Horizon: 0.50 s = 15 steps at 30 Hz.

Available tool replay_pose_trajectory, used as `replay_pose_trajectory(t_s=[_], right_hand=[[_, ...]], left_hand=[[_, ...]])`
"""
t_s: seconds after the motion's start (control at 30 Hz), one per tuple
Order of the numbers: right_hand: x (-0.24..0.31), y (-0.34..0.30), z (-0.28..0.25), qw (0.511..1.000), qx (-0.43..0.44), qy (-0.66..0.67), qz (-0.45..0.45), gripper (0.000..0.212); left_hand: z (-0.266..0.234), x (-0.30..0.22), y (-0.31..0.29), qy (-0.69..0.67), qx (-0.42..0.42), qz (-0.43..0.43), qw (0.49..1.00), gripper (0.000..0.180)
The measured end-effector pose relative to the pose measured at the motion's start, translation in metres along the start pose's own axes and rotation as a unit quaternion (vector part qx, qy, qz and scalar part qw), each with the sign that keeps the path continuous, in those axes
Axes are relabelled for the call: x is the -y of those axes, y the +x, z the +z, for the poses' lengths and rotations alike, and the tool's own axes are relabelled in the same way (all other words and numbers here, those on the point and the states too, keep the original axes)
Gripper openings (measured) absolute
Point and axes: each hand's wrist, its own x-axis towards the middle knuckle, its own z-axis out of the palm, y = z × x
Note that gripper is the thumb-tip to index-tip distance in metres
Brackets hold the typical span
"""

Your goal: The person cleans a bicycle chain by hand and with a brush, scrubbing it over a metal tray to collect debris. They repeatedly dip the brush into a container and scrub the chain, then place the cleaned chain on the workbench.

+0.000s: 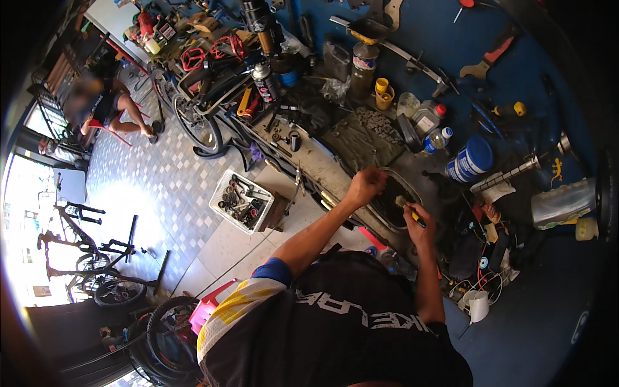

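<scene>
My right hand (420, 224) grips a brush (412, 211) with pale bristles and a dark and yellow handle. Its bristles are over a shallow tray (420, 186) of dark, wet-looking contents, set on the workbench. At the tray's left rim is my left hand (367, 188), its fingers curled together; whatever they may hold is too small or hidden to make out. A grimy dark cloth (361, 145) lies on the bench just beyond that hand.
Bottles, a blue-and-white tub (474, 158) and yellow cups (383, 95) crowd the bench's back. A white bin (240, 201) of small parts stands left of the bench. A pink stool (209, 306) is at my left. Bicycles (97, 255) and a seated person (109, 106) are farther off.
</scene>
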Motion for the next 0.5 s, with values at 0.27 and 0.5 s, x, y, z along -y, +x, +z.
replay_pose_trajectory(t_s=[0.27, 0.5], right_hand=[[0.008, 0.001, -0.007, 0.999, 0.012, -0.045, 0.002, 0.021], [0.002, 0.008, -0.005, 0.999, -0.009, 0.021, 0.026, 0.022]], left_hand=[[0.003, 0.0, 0.003, -0.026, 0.03, -0.026, 0.999, 0.02], [0.007, 0.014, 0.003, 0.028, -0.051, 0.059, 0.997, 0.029]])
